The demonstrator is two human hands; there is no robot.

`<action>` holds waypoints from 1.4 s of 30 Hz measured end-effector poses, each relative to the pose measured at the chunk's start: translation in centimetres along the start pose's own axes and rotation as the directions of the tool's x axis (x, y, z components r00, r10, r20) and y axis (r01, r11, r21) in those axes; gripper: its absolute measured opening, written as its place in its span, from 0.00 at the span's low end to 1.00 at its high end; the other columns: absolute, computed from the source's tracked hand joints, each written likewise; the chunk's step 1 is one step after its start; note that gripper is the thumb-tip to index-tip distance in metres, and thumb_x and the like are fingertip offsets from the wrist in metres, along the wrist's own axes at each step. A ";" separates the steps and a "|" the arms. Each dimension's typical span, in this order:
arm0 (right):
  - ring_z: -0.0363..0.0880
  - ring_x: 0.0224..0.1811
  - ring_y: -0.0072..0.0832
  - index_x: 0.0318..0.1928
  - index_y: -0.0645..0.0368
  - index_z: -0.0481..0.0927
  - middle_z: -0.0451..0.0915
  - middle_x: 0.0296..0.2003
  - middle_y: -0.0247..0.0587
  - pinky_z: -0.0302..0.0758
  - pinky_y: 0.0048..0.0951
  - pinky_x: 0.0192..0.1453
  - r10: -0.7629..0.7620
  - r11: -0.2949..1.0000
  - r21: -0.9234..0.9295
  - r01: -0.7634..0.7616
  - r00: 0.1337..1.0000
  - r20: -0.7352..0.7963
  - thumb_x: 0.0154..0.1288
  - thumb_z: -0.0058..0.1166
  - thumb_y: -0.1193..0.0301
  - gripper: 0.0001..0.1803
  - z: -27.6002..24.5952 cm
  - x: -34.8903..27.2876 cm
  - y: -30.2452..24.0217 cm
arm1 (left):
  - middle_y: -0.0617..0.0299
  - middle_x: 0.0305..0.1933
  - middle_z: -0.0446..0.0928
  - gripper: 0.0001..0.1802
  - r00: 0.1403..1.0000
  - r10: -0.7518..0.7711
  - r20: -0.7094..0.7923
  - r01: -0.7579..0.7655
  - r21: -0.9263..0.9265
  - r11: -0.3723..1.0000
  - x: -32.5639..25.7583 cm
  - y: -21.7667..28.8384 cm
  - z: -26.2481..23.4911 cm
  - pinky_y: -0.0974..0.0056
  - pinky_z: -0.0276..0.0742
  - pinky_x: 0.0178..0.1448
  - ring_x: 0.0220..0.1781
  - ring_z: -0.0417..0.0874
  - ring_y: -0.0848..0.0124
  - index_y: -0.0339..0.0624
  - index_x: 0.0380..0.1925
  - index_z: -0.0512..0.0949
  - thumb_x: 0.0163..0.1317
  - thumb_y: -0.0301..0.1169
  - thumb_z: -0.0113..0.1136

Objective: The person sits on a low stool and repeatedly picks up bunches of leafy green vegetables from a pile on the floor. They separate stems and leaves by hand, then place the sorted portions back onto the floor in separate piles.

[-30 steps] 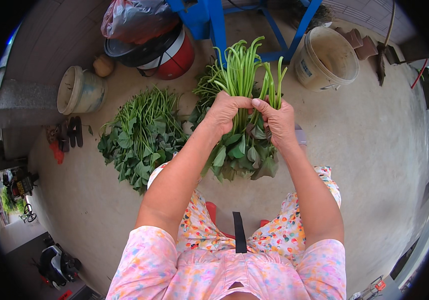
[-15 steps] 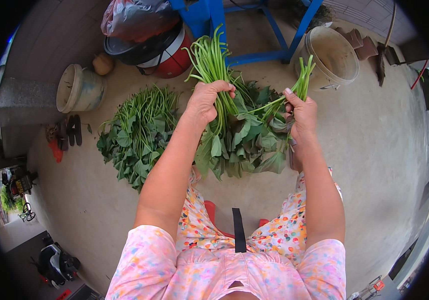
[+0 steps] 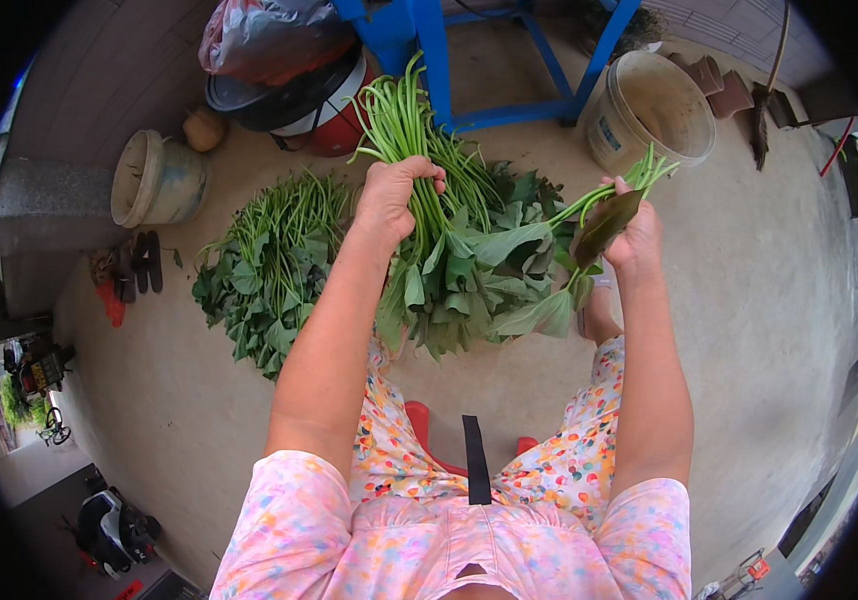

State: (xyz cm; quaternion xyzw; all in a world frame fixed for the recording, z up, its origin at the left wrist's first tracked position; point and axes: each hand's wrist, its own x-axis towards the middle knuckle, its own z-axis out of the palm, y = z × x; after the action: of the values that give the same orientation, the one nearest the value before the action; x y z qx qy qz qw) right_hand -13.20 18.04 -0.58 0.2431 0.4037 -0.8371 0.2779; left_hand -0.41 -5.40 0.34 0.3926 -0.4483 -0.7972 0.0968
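Observation:
My left hand [image 3: 389,195] is closed round a thick bunch of leafy green stems [image 3: 404,120], with the cut ends pointing away from me and the broad leaves hanging toward my legs. To its right, my right hand [image 3: 637,235] grips a few thinner leafy stems [image 3: 657,168]. A large dark leaf [image 3: 606,222] covers part of the fingers there. Leaves from both hands meet and overlap between them. On the floor left of my left forearm lies a heap of the same leafy greens [image 3: 274,270], stems mostly pointing away.
A blue metal frame [image 3: 509,118] stands ahead, beside a red and white bucket [image 3: 339,130] topped by a black basin and plastic bag [image 3: 274,40]. Whitish buckets stand at left [image 3: 184,180] and right [image 3: 609,130]. Dark slippers [image 3: 149,262] lie at left.
My right hand has moved right and slightly down with its stems, which now tilt to the right. My left hand has shifted a little left with the bunch.

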 end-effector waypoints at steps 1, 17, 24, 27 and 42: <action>0.63 0.18 0.22 0.33 0.67 0.73 0.70 0.22 0.37 0.62 0.19 0.19 0.037 0.999 0.024 -0.038 0.999 0.018 0.59 0.51 0.72 0.08 0.3 -0.4 0.0 | 0.56 0.25 0.75 0.04 1.000 -0.004 0.010 0.004 0.021 1.000 0.0 -0.2 0.0 0.67 0.73 0.32 0.24 0.76 0.68 0.32 0.24 0.73 0.44 0.19 0.56; 0.63 0.18 0.19 0.33 0.63 0.71 0.73 0.25 0.39 0.62 0.16 0.17 0.145 0.987 -0.088 -0.134 0.979 0.141 0.62 0.48 0.69 0.09 -1.8 2.6 0.0 | 0.57 0.26 0.76 0.06 0.995 -0.073 0.067 0.073 0.005 0.997 -0.3 0.1 0.6 0.62 0.75 0.29 0.24 0.77 0.70 0.33 0.27 0.73 0.48 0.23 0.55; 0.65 0.14 0.18 0.28 0.59 0.72 0.72 0.20 0.36 0.65 0.16 0.16 0.065 0.967 -0.250 -0.046 0.996 0.068 0.61 0.51 0.67 0.09 -0.8 1.7 0.0 | 0.57 0.27 0.76 0.09 0.977 -0.144 0.160 0.152 -0.035 0.988 -0.5 0.2 0.0 0.61 0.76 0.31 0.24 0.77 0.69 0.33 0.32 0.73 0.49 0.24 0.55; 0.71 0.19 0.23 0.28 0.60 0.71 0.73 0.21 0.36 0.70 0.22 0.23 0.051 0.986 -0.161 -0.031 0.992 0.116 0.60 0.52 0.70 0.08 -0.1 1.0 0.4 | 0.58 0.27 0.75 0.11 0.964 -0.165 0.207 0.179 -0.050 0.983 -0.7 0.1 0.2 0.60 0.76 0.32 0.25 0.77 0.69 0.34 0.35 0.72 0.49 0.24 0.55; 0.66 0.14 0.18 0.30 0.58 0.69 0.69 0.17 0.31 0.68 0.21 0.17 -0.020 0.911 -0.376 0.168 0.930 0.366 0.56 0.54 0.72 0.07 2.6 -1.3 2.2 | 0.57 0.27 0.76 0.11 0.927 -0.136 0.350 0.150 -0.014 0.989 -1.9 -0.2 2.1 0.65 0.75 0.29 0.24 0.77 0.68 0.34 0.31 0.73 0.45 0.22 0.58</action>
State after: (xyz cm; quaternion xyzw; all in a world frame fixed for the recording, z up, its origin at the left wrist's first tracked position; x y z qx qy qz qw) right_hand -11.23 15.09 0.52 0.0062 0.5214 -0.7788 0.3487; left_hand -0.61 -2.99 1.77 0.2748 -0.4124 -0.8679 -0.0346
